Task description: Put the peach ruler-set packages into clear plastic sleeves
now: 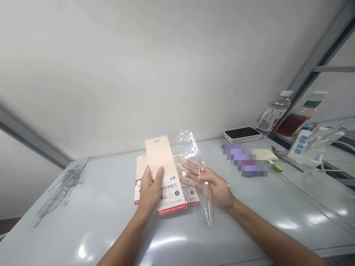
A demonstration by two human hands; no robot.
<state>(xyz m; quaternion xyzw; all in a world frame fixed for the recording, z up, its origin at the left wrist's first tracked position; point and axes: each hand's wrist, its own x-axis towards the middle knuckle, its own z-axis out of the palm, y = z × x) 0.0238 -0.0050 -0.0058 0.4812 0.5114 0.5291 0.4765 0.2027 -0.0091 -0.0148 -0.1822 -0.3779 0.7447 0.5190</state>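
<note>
Over grey table (105,221), from head view: pinching front card packet (165,157) in left hand (149,188); spreading right hand (215,186) beneath clear film (195,149) (whether inside or behind, cannot tell). Could crease film, if catching it on packet's corner.

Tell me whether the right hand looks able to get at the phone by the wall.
Probably yes: the right hand is open and nothing covers the phone. The fingers would first need to clear the transparent plastic bag overlapping them, then pass the pixelated purple item in front.
</note>
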